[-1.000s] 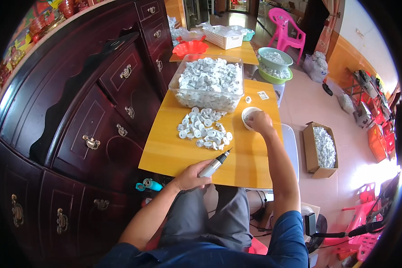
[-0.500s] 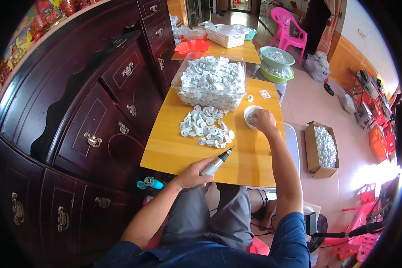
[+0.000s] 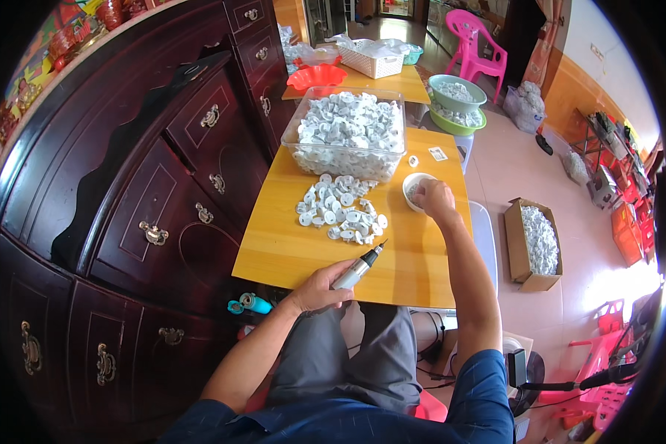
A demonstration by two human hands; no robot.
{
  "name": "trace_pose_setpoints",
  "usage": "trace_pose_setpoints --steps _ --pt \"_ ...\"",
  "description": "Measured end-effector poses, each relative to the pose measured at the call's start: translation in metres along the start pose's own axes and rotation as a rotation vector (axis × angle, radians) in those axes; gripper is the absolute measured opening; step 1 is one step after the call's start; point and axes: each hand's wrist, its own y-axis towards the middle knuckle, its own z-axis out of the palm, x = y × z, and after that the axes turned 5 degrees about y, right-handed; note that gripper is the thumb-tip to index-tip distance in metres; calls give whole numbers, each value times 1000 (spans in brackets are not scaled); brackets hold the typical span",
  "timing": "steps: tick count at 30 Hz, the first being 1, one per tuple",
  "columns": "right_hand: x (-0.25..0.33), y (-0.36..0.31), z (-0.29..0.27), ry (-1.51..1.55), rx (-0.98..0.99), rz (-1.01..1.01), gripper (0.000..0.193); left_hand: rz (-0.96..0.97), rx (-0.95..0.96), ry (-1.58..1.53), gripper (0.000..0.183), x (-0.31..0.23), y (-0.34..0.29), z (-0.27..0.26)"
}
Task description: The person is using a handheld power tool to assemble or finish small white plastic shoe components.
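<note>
My left hand is wrapped round a silver and black electric screwdriver over the table's near edge, its thin bit pointing up and away. At the right of the table, my right hand reaches into a small white bowl of tiny greyish pieces, perhaps screws. Its fingers are bunched together, and whatever is between them is hidden. Between the hands and farther off, a loose pile of small white round plastic parts lies on the wooden table.
Behind the pile stands a clear plastic bin heaped with white parts. One single white part and a small printed card lie beyond the bowl. A dark wooden cabinet borders the left. On the floor right, a cardboard box holds more parts.
Almost nothing differs. My right hand has shifted very slightly in the bowl, and the whole view has moved a little; my left hand keeps its hold on the screwdriver.
</note>
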Motion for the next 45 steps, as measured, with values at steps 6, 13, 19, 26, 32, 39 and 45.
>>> trace_pose_setpoints --steps 6,13,19,26,32,39,45 --pt "0 -3 -1 70 -78 -28 10 13 5 -33 71 0 1 2" --pt "-2 -5 1 145 -186 -89 10 5 2 -10 70 2 0 1" --pt "0 -9 -5 286 -251 -124 10 -5 -15 4 71 3 0 1" --pt "35 -65 12 1105 -127 25 10 -14 -13 -25 71 4 -2 -2" --pt "39 -112 50 1377 -3 162 8 32 -27 -16 73 -5 1 5" --pt "44 -121 60 1462 55 216 9 37 -4 -9 73 -3 1 3" --pt "46 -124 58 1473 52 253 8 36 -3 -13 73 0 1 2"
